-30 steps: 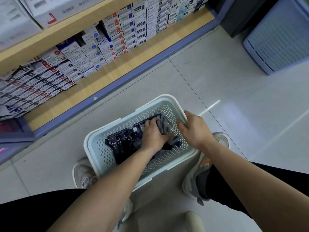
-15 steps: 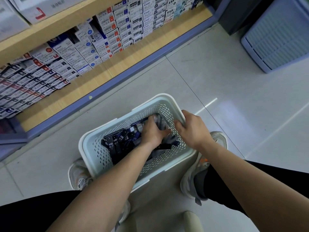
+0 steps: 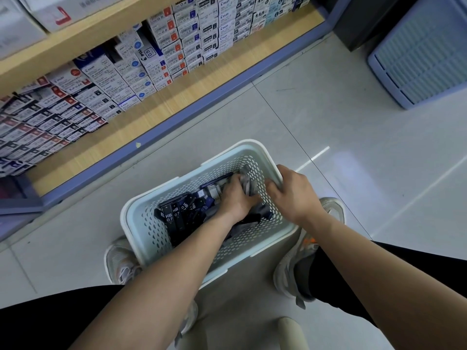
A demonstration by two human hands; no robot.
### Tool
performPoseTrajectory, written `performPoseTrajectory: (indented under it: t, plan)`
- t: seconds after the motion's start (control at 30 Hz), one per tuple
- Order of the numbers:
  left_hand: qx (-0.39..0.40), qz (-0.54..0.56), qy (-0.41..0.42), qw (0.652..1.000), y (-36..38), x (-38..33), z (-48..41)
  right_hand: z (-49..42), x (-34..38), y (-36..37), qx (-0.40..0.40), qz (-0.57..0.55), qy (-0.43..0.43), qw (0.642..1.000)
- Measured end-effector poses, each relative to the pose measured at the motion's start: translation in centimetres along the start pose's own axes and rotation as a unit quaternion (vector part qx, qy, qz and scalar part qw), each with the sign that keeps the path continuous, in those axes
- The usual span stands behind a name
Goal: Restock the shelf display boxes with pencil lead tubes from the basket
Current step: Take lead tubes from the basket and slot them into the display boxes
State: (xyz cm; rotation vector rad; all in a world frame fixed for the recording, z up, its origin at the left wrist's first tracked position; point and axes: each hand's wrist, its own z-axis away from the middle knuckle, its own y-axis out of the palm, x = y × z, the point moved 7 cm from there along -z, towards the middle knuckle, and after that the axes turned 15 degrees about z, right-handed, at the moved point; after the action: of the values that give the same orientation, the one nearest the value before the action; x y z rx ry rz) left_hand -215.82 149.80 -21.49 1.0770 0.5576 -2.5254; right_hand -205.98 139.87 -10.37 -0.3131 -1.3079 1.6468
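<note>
Gathering a handful
The left hand (image 3: 235, 198) curls round a bunch of pencil lead tubes (image 3: 174, 216) inside the near basket (image 3: 125, 223); the right hand (image 3: 294, 194) clamps its right rim (lift them aligned, basket steadied).

Perforated matt plastic basket (image 3: 151, 233), glossy floor tiles (image 3: 353, 173), seemingly wood-grain shelf (image 3: 192, 94).
</note>
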Motion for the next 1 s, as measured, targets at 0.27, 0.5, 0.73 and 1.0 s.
performPoseTrajectory:
  t: [0.27,0.5,0.73,1.0]
  plan:
    - [0.012,-0.001,0.021,1.000,0.5,0.4,-0.1,0.0,0.1,0.0,0.003,0.004,-0.004,1.000]
    - [0.043,0.056,-0.011,0.997,1.0,0.5,-0.4,0.0,0.0,0.0,0.004,0.002,-0.006,1.000]
    - [0.043,0.168,-0.029,0.984,-0.8,-0.9,-0.2,0.0,0.1,0.0,0.003,0.002,-0.011,1.000]
    - [0.002,0.202,-0.034,0.979,-3.8,-2.4,3.2,0.1,0.1,0.0,-0.007,0.033,-0.017,0.999]
